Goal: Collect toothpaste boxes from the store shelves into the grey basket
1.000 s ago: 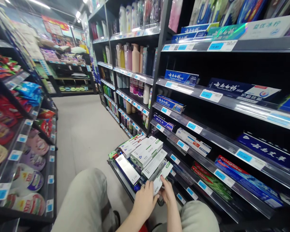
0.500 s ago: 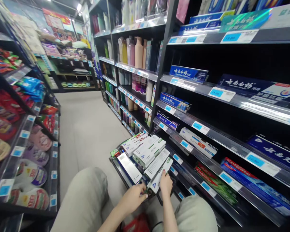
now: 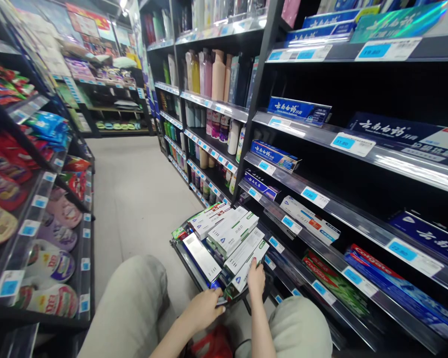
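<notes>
Between my knees stands a black basket (image 3: 188, 268) heaped with toothpaste boxes. Several white boxes with green ends (image 3: 233, 233) lie stacked at a slant, and a plain white long box (image 3: 201, 256) lies along the left side. My left hand (image 3: 208, 307) is closed over the basket's near edge, its fingertips partly hidden. With the thumb on top, my right hand (image 3: 256, 281) grips the rightmost white toothpaste box (image 3: 246, 272) at the basket's right side; the fingers beneath are hidden.
Shelves of toothpaste rise on the right, with Colgate boxes (image 3: 395, 293) low down and a white box (image 3: 309, 220) on the tier above. Bottles (image 3: 218, 74) fill shelving further along. Detergent bags (image 3: 48, 263) line the left rack, and the aisle floor (image 3: 130, 194) runs between.
My left hand has drawn back from among the boxes to the basket's near edge. My right hand stays at the rightmost box. The view has shifted slightly.
</notes>
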Action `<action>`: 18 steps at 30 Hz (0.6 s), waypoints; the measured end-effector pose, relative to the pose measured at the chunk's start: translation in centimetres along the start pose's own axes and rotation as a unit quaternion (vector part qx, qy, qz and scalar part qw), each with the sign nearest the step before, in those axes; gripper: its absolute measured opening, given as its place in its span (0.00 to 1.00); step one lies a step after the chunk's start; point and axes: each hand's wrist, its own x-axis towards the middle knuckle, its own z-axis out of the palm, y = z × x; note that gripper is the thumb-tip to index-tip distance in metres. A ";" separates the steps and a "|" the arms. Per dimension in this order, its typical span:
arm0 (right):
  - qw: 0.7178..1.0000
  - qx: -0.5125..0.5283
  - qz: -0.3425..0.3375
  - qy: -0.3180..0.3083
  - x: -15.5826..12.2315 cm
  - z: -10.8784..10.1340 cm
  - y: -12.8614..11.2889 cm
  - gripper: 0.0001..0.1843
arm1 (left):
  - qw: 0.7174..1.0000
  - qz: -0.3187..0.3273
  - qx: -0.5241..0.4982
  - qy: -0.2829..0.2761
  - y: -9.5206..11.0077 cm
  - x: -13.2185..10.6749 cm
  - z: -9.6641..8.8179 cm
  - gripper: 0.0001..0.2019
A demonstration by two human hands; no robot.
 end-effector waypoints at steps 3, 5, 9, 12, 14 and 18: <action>1.000 0.018 0.008 -0.018 0.2 -0.1 0.1 0.34 | 1.000 0.003 0.011 -0.005 -0.1 -0.2 0.0 0.18; 0.999 0.032 0.015 -0.030 0.3 -0.1 0.2 0.35 | 1.000 -0.002 0.019 -0.012 -0.2 -0.3 -0.2 0.19; 0.997 0.058 0.027 -0.044 0.4 -0.3 0.5 0.36 | 0.999 -0.010 0.033 -0.025 -0.2 -0.6 -0.7 0.21; 0.996 0.075 0.030 -0.040 0.6 -0.4 0.8 0.37 | 0.998 -0.011 0.041 -0.035 -0.2 -0.7 -0.9 0.23; 0.995 0.086 0.031 -0.031 0.7 -0.3 1.0 0.38 | 0.998 -0.011 0.046 -0.042 -0.3 -0.7 -1.0 0.23; 0.994 0.101 0.034 -0.009 1.1 -0.1 1.7 0.38 | 0.997 -0.013 0.056 -0.052 -0.4 -0.6 -0.9 0.24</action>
